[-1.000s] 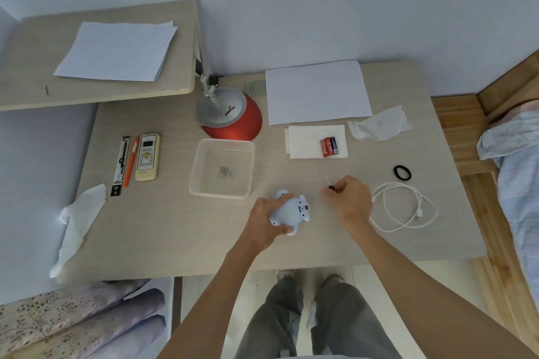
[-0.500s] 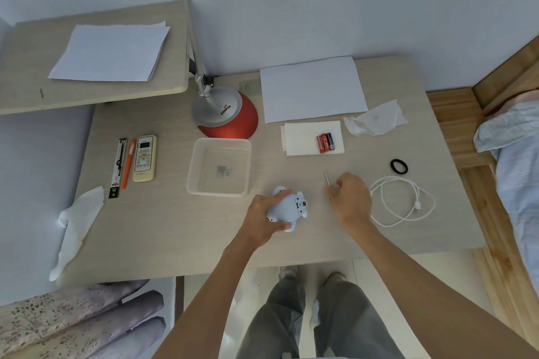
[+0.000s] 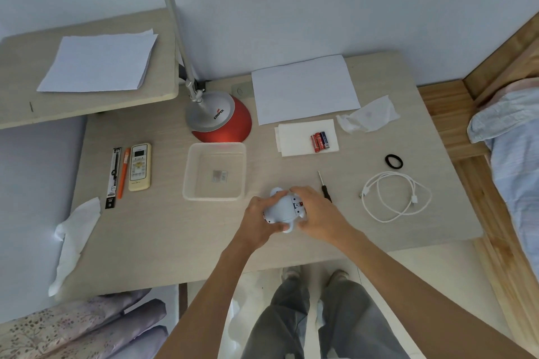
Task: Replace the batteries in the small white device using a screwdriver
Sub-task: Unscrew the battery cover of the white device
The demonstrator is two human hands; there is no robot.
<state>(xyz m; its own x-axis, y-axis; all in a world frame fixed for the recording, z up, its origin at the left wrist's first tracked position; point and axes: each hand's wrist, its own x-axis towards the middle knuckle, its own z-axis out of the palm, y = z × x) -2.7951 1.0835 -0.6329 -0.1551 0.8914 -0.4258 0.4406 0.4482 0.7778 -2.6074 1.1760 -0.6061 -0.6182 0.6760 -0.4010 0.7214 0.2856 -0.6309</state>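
White device (image 3: 282, 208), edges hidden under left hand (image 3: 258, 217) and right hand (image 3: 316, 213).

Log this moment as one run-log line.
left hand: holding white device | right hand: also on device | screwdriver: lying on desk, not held | batteries: on napkin, untouched

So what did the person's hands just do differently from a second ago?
The right hand let go of the small black-handled screwdriver, which now lies on the beige wooden desk, and moved left to grip the small white bear-shaped device. The left hand held the device throughout. The red batteries on the white napkin, the clear plastic tray and the white cable stayed put.
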